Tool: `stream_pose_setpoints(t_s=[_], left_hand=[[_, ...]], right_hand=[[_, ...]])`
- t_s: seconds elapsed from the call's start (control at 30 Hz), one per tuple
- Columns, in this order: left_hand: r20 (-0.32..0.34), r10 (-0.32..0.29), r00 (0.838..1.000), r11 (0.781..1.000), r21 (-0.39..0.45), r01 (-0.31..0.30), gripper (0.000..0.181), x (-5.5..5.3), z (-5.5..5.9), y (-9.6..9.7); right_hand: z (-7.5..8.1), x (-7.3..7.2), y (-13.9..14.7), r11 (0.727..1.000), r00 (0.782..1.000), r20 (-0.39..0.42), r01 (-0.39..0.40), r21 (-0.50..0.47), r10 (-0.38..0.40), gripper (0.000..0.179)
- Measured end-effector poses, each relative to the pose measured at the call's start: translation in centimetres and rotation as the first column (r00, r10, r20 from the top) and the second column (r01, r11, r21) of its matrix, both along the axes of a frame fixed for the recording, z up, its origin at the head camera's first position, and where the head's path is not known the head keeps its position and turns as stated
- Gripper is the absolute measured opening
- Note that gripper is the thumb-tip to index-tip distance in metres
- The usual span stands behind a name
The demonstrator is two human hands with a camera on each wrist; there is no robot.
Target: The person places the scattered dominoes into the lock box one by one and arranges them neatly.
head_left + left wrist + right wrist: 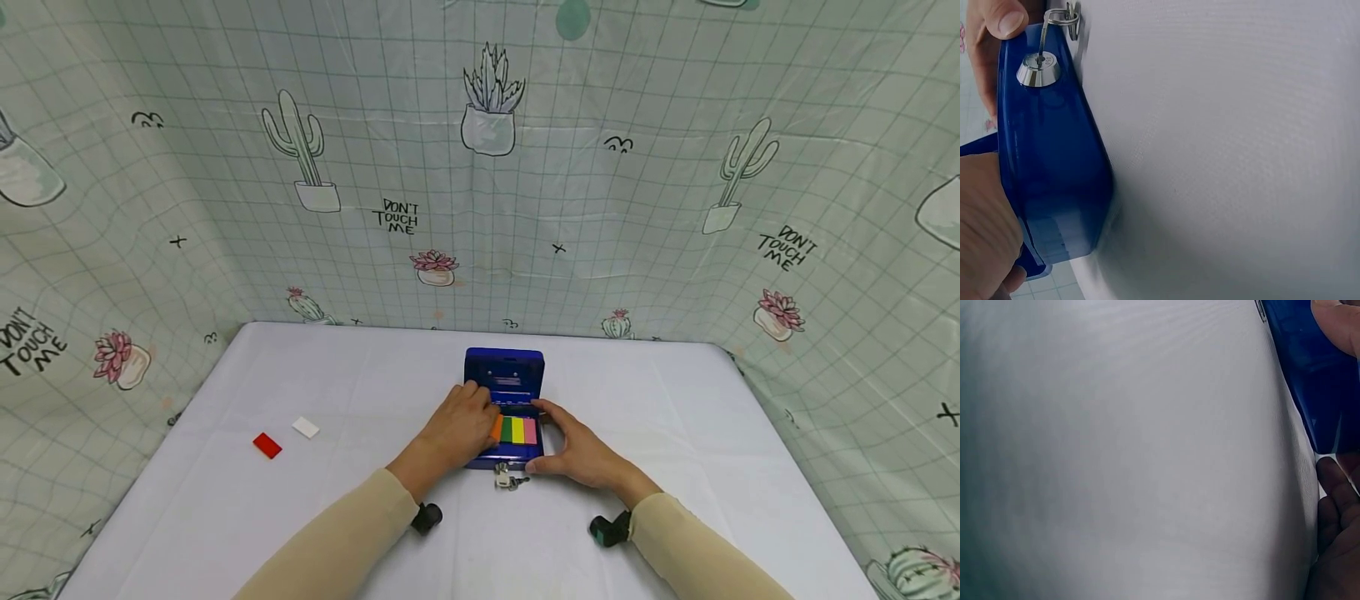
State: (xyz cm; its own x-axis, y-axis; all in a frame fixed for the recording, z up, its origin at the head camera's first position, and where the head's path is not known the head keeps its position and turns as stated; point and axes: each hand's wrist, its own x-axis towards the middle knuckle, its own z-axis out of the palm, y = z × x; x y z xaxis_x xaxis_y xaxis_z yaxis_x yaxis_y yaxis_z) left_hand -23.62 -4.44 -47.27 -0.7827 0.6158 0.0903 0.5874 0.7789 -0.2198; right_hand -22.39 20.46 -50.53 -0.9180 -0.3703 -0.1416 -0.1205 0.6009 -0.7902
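A blue metal cash box (pixel 504 461) stands on the table with its lid (pixel 504 364) raised. Green (pixel 507 430), yellow (pixel 518 431) and pink (pixel 530 431) blocks lie side by side inside it. My left hand (pixel 467 422) reaches over the box's left side, its fingers at an orange block (pixel 497 427) beside the green one, partly hidden by the hand. My right hand (pixel 576 447) grips the box's right side, thumb at the front corner and fingers toward the back. A key sits in the silver lock (pixel 1039 69) on the front wall.
Left on the table lie a red block (pixel 267 445) and a white block (pixel 305 427), apart from the box. A ring with keys (pixel 514 481) hangs at the box's front. The white-covered table (pixel 360 367) ends at a patterned curtain (pixel 555 192) behind.
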Motion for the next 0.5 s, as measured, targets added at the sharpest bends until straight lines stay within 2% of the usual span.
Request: stream_pose_setpoints(t_s=[0.23, 0.5], left_hand=[[-0.036, 0.011, 0.999, 1.000, -0.001, -0.011, 0.056, 0.03, -0.23, -0.04], [-0.036, 0.005, 0.999, 1.000, 0.031, -0.004, 0.056, 0.08, -0.31, 0.01]], right_hand=[[0.08, 0.03, -0.08, 1.000, 1.000, 0.001, 0.001, 0.007, -0.001, 0.105], [0.32, 0.16, -0.09, 1.000, 1.000, -0.001, 0.000, 0.013, 0.000, 0.105]])
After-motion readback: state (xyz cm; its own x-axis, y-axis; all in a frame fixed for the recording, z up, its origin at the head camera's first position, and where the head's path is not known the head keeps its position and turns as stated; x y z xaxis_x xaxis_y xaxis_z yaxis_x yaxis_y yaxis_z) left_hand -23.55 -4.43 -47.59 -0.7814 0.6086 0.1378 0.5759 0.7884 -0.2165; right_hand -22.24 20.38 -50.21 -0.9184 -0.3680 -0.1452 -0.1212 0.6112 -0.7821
